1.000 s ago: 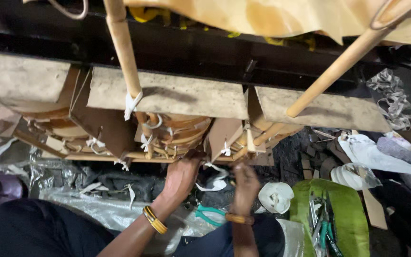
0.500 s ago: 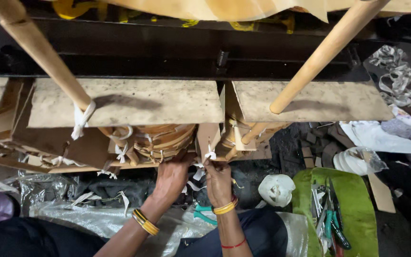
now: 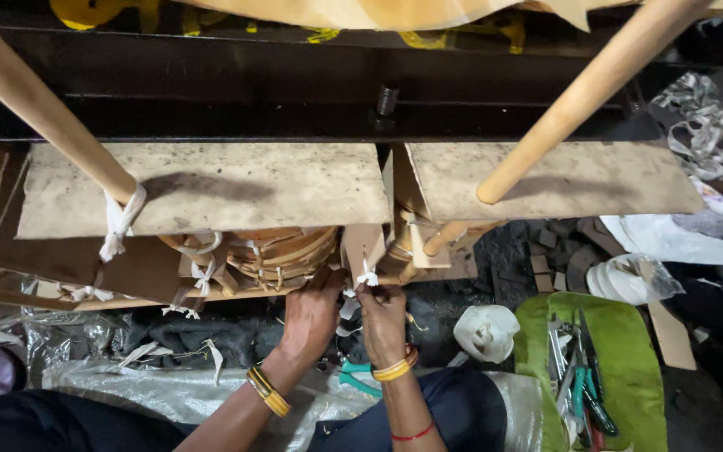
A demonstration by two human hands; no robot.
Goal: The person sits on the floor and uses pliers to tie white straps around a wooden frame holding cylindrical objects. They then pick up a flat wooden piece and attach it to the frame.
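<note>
Just below the middle of the frame, both hands work at a white cloth tie (image 3: pixel 366 277) knotted round a cardboard strip (image 3: pixel 361 251). The right hand (image 3: pixel 382 314) pinches the tie in a narrow grip. The left hand (image 3: pixel 311 314) presses beside it under the stacked wooden hoops (image 3: pixel 282 251); its grip I cannot tell.

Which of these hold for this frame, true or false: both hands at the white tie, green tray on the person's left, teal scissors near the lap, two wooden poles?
1. Both the left hand and right hand are at the white tie. True.
2. The green tray lies on the person's left. False: it is on the right.
3. The teal scissors lie below the hands. True.
4. The right hand holds pliers. False: its fingers pinch only the tie.
</note>
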